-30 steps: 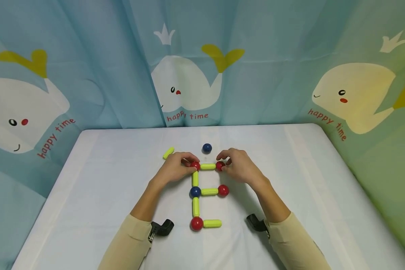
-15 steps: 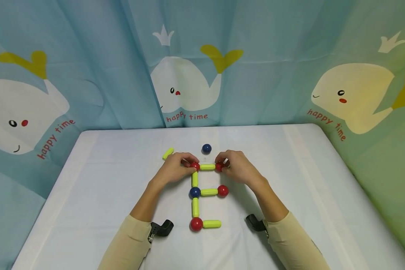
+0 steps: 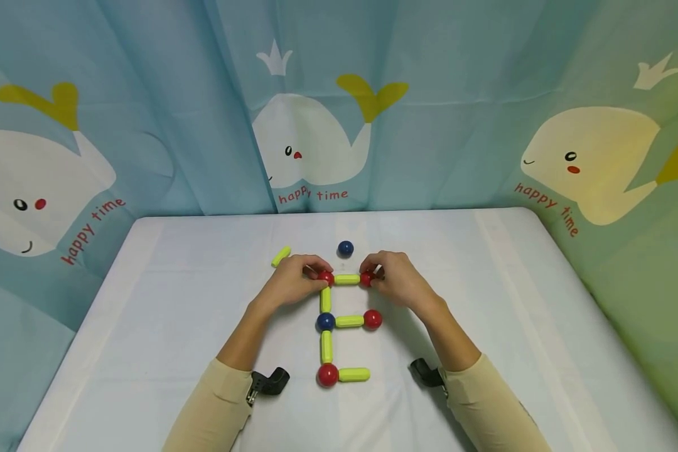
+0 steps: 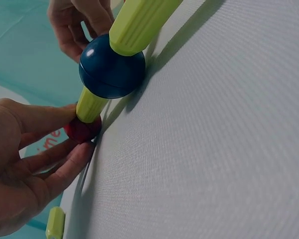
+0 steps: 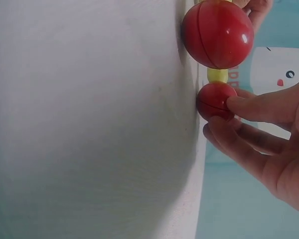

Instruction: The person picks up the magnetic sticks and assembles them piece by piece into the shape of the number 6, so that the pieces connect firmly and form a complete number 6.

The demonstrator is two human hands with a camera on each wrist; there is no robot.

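My left hand (image 3: pixel 291 280) pinches the red ball (image 4: pixel 82 130) at the far left corner of a flat ball-and-rod figure. Across from it, my right hand (image 3: pixel 401 280) holds another red ball (image 5: pixel 215 101) between thumb and fingers. A yellow-green rod (image 3: pixel 347 279) joins these two balls. From the left ball a rod runs down to a blue ball (image 3: pixel 326 322), whose side rod leads to a red ball (image 3: pixel 373 319). Another rod (image 3: pixel 326 346) goes on to the nearest red ball (image 3: pixel 328 375). A rod (image 3: pixel 354 375) sticks out to the right of that one, its other end free.
A loose blue ball (image 3: pixel 346 248) lies beyond the figure. One loose yellow-green rod (image 3: pixel 280 256) rests beyond my left hand. The white table (image 3: pixel 164 301) meets a whale-print curtain (image 3: pixel 457 157) at its back edge.
My right fingers have closed in a little around the red ball at the far right. Both hands otherwise stay in place, and the rest of the figure looks the same.
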